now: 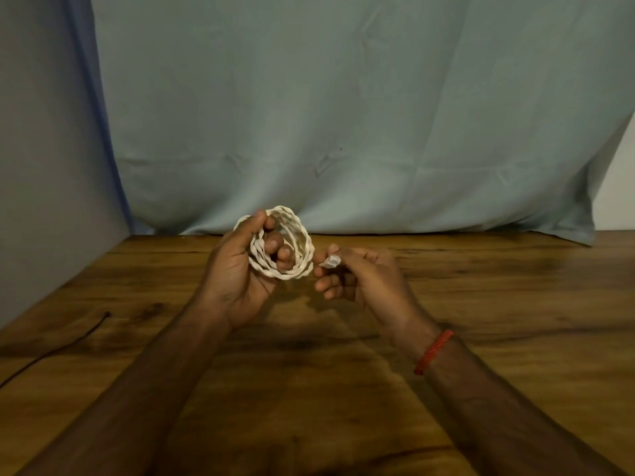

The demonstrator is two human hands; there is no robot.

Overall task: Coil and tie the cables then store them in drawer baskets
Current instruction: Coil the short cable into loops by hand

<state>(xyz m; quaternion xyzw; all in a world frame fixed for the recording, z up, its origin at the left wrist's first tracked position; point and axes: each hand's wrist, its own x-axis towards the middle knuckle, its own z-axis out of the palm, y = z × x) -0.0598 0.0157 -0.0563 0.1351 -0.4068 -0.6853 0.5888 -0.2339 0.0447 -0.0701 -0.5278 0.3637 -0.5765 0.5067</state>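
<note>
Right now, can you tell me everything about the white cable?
The cable is white and twisted like rope, wound into a ring of several loops. The left hand holds it up on edge above the table, fingers through the middle. The right hand pinches a small white piece beside it, maybe its end.

My one camera (worn on my head) looks forward and down over the table (481,304) from its near edge, facing the cloth (343,97) behind it.

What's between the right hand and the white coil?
Head view: only the small white piece pinched by the right hand, pointing at the white coil that the left hand grips. Whether it touches the coil is unclear.
</note>
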